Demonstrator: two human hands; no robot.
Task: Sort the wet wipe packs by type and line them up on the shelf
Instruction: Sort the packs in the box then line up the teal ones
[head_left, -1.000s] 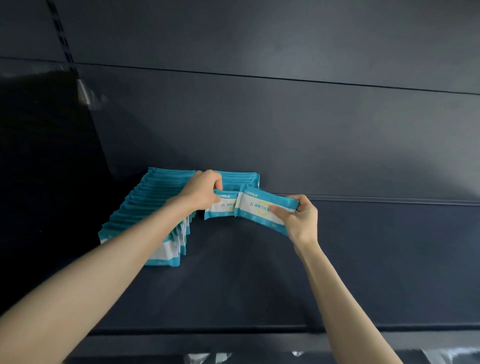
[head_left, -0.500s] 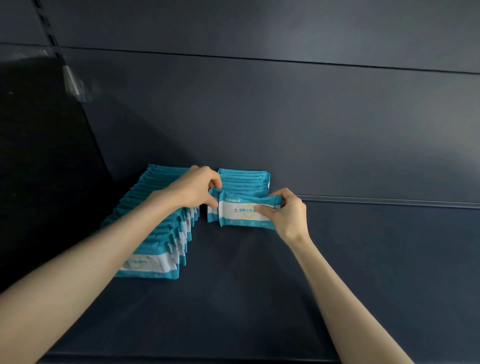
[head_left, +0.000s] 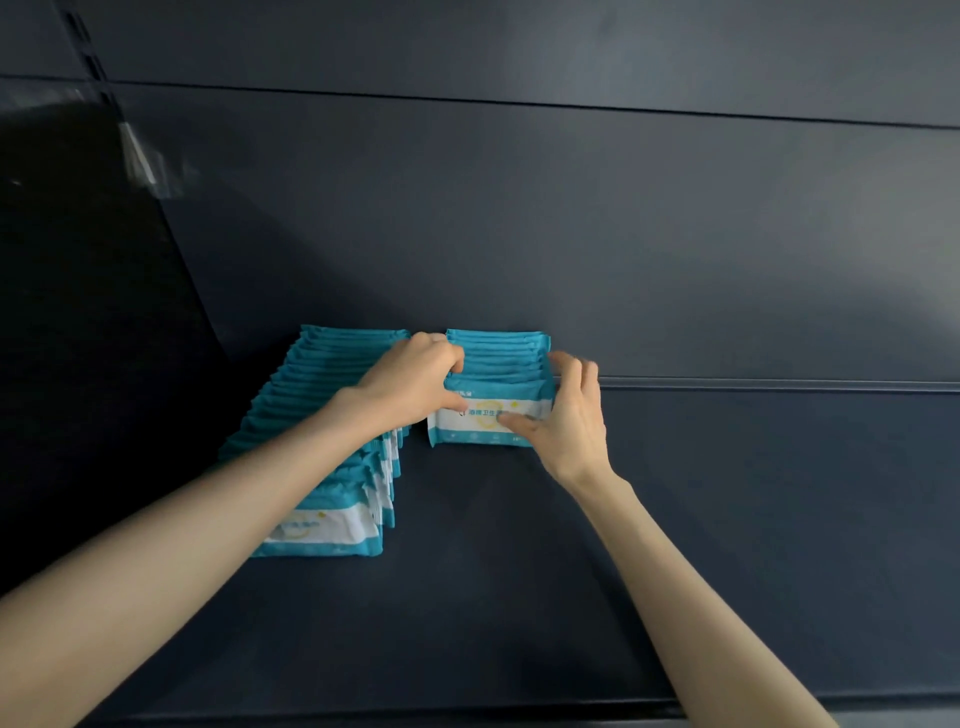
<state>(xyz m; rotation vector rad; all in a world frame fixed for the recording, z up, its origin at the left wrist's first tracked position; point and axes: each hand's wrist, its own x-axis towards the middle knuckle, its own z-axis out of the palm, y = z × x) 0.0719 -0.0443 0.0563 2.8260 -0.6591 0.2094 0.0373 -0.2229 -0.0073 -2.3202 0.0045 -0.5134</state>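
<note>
The wet wipe pack (head_left: 480, 423), held tilted a second ago, is now stood squarely at the front of the short row (head_left: 496, 353) on the shelf (head_left: 519, 597). Its ends are pinched by the left hand (head_left: 410, 384) and the right hand (head_left: 566, 410). Its placement is judged nearly done.

A dark blue back panel (head_left: 571, 234) fills the upper view, crossed high up by a thin horizontal seam (head_left: 519, 104). Left of the back panel stands a glossy black side panel (head_left: 78, 322). A slotted upright (head_left: 85, 47) runs between them, clear film (head_left: 140, 156) just below it.
</note>
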